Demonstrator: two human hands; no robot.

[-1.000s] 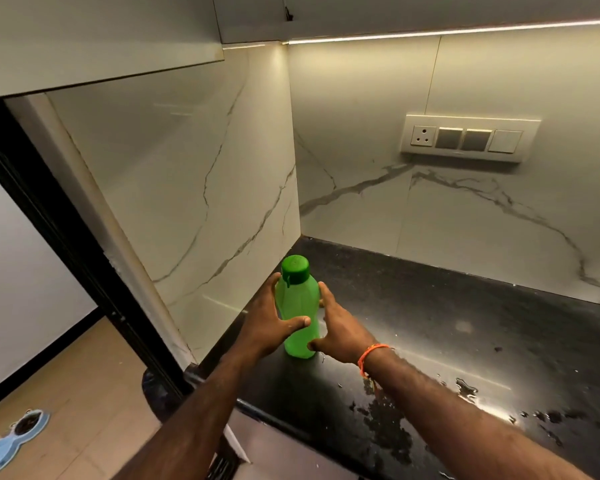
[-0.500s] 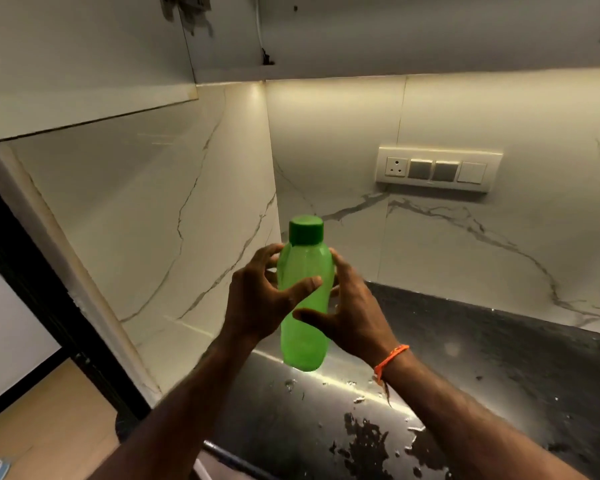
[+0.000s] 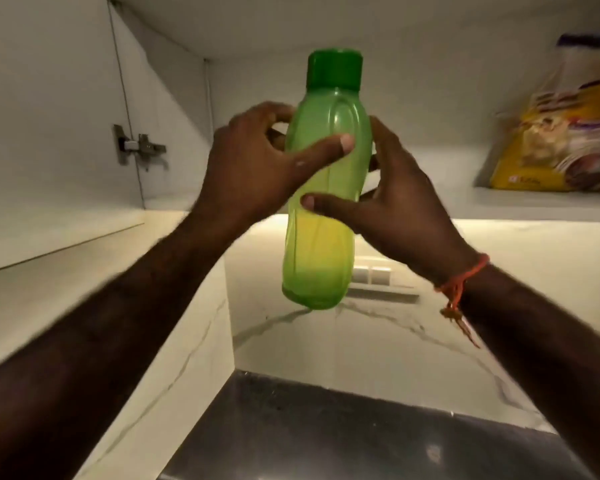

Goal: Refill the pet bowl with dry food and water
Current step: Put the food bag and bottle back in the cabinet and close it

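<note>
A translucent green bottle point(image 3: 321, 216) with a darker green screw cap point(image 3: 335, 69) is held upright in the air, level with the open wall cupboard. My left hand point(image 3: 253, 168) wraps its left side, thumb across the front. My right hand point(image 3: 399, 206) grips the right side, thumb on the front; an orange thread is tied at that wrist. A yellow and purple food bag point(image 3: 561, 133) stands on the cupboard shelf point(image 3: 516, 206) at the right. The pet bowl is out of view.
The cupboard door point(image 3: 42, 116) stands open at the left, with a metal hinge point(image 3: 136, 147). Below is the black stone counter point(image 3: 326, 434) and a marble backsplash with a switch plate point(image 3: 378, 282) behind the bottle.
Both hands lifted the bottle off the counter and raised it up in front of the open cupboard. The view tilted upward, so the floor and the bowl left the frame.
</note>
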